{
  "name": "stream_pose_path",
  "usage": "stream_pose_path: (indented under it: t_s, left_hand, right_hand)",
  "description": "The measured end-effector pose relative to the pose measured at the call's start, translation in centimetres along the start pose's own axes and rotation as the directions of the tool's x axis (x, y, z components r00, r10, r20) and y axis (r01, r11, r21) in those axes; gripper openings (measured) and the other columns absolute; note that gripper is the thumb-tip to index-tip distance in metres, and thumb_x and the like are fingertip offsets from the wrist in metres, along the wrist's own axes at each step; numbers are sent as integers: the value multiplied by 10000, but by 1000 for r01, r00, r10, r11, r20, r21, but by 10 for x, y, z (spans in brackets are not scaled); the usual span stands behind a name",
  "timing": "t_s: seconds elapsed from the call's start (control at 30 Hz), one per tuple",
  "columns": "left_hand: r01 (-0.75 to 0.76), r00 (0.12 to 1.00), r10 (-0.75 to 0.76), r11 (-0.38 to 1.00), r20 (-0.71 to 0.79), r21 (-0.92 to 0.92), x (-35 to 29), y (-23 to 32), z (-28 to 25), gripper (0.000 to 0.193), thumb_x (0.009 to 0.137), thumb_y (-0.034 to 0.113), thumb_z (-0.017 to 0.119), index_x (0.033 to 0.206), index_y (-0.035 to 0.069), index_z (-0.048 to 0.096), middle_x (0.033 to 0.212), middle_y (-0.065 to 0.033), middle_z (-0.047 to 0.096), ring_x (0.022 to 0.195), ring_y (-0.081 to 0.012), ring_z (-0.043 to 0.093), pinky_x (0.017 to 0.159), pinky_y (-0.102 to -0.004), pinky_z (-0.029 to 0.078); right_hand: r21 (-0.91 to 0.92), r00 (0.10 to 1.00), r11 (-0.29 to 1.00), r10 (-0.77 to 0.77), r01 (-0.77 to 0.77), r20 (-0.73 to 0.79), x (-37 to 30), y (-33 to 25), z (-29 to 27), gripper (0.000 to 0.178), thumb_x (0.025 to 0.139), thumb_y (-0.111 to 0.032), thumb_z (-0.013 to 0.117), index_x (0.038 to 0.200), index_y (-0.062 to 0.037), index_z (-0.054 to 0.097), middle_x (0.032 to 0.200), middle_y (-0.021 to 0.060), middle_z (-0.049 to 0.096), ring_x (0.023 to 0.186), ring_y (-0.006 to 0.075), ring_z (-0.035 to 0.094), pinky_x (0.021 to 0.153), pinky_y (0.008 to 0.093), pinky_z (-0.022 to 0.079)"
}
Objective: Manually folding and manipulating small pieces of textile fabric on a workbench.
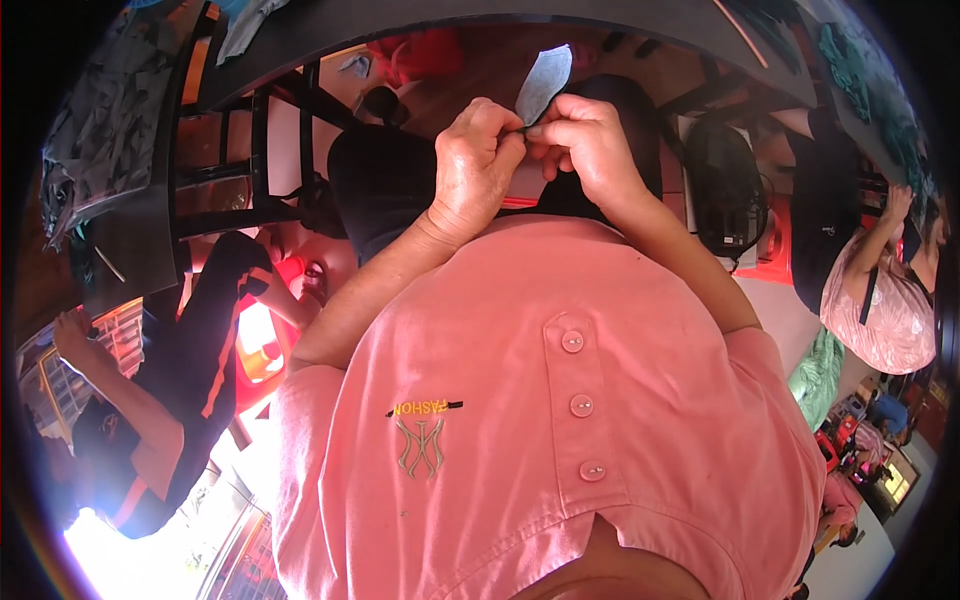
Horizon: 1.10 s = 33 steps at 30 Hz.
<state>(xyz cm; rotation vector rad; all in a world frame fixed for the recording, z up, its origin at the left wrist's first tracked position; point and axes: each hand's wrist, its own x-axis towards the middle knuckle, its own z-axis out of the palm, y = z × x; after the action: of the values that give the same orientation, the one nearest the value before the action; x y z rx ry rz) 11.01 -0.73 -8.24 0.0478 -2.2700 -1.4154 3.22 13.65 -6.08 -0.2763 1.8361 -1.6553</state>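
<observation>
Both of my hands meet above my lap, just short of the dark table edge. Between them stands a small light-blue fabric piece [545, 82], narrow and rounded at the top, its lower end pinched at my fingertips. My left hand [480, 155] is closed, thumb and forefinger pressed together at the base of the piece. My right hand [590, 145] pinches the same lower end from the other side, thumb against forefinger. Something dark and tiny shows between the fingertips; I cannot make out what it is.
A dark table [450, 38] curves across in front of me. Grey cloth strips [105, 130] are heaped at the left, teal cloth [850, 75] at the far right. A black bag [725, 185] hangs at my right. People sit on both sides. Red fabric [415, 58] lies beneath the table.
</observation>
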Motion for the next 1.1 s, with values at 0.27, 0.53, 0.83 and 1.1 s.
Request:
stream_pose_path:
  t_s: [0.27, 0.53, 0.83, 1.1]
  left_hand:
    - [297, 950, -310, 884, 24, -362, 0, -2, 6, 103, 801, -2, 598, 897, -10, 633, 738, 12, 593, 673, -56, 499, 567, -232, 409]
    - [346, 936, -351, 900, 32, -265, 11, -10, 15, 112, 796, 12, 552, 883, -35, 606, 761, -73, 613, 675, -130, 543, 633, -280, 467]
    - [280, 960, -275, 940, 50, -195, 2, -11, 18, 107, 811, -4, 533, 880, -21, 613, 783, -107, 606, 704, -147, 567, 653, -299, 478]
    - [229, 973, -229, 940, 28, -254, 9, -21, 21, 222, 764, -91, 514, 933, -19, 638, 837, -136, 603, 727, -245, 596, 685, -310, 481]
  right_hand:
    - [191, 1000, 981, -20, 23, -22, 3, 9, 2, 121, 759, -120, 594, 772, -3, 621, 659, 94, 629, 469, 153, 551, 459, 256, 387]
    - [289, 999, 957, -17, 28, -39, 5, 17, 8, 115, 741, -123, 600, 754, -8, 600, 627, 88, 615, 454, 156, 544, 445, 256, 376]
    - [331, 991, 943, 22, 22, -129, 5, 20, 6, 95, 724, -115, 605, 690, -28, 586, 582, 64, 570, 418, 144, 502, 416, 260, 351]
    - [279, 997, 960, 2, 19, -75, 7, 17, 5, 95, 746, -118, 598, 732, -24, 605, 606, 47, 571, 441, 133, 512, 437, 244, 354]
